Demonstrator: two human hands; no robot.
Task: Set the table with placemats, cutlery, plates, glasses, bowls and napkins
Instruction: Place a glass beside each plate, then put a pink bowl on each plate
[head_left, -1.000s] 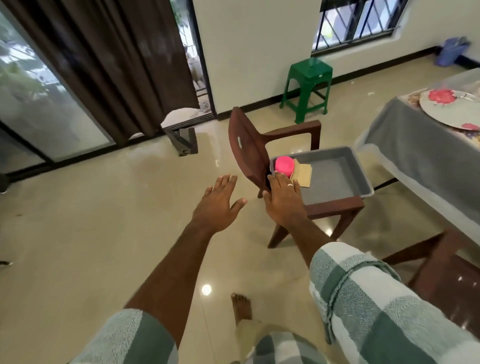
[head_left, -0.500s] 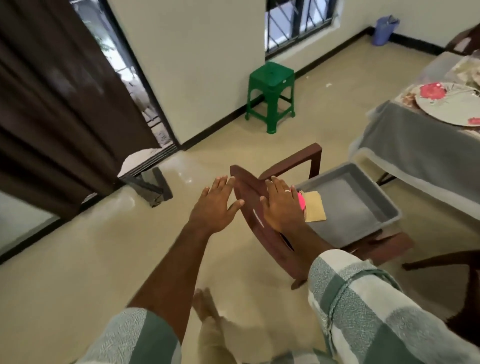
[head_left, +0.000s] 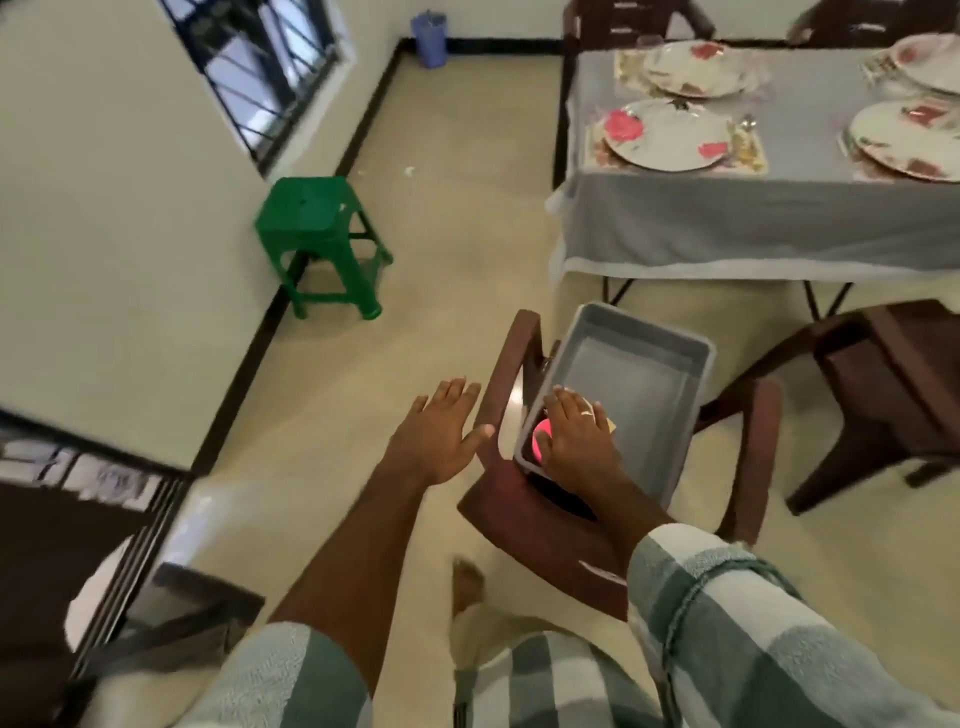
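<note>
A grey tray (head_left: 649, 384) sits on the seat of a brown chair (head_left: 524, 519). My right hand (head_left: 576, 436) lies inside the tray's near corner, fingers stretched flat over a pink round object (head_left: 539, 441) and a tan napkin (head_left: 611, 423), both mostly hidden. My left hand (head_left: 441, 431) hovers open with spread fingers just left of the chair back, touching nothing. Beyond, the dining table (head_left: 753, 223) with a grey cloth carries floral plates (head_left: 670, 135) on floral placemats (head_left: 597, 153).
A green plastic stool (head_left: 311, 213) stands by the wall at left. Another brown chair (head_left: 883, 374) stands to the right of the tray chair. More chairs stand behind the table, and a blue bin (head_left: 428, 36) is in the far corner. A dark doorway is at lower left.
The view has swung right and nearer, bringing the set table into sight. My right hand has gone down into the tray onto the pink object and napkin. My left hand stays open beside the chair.
</note>
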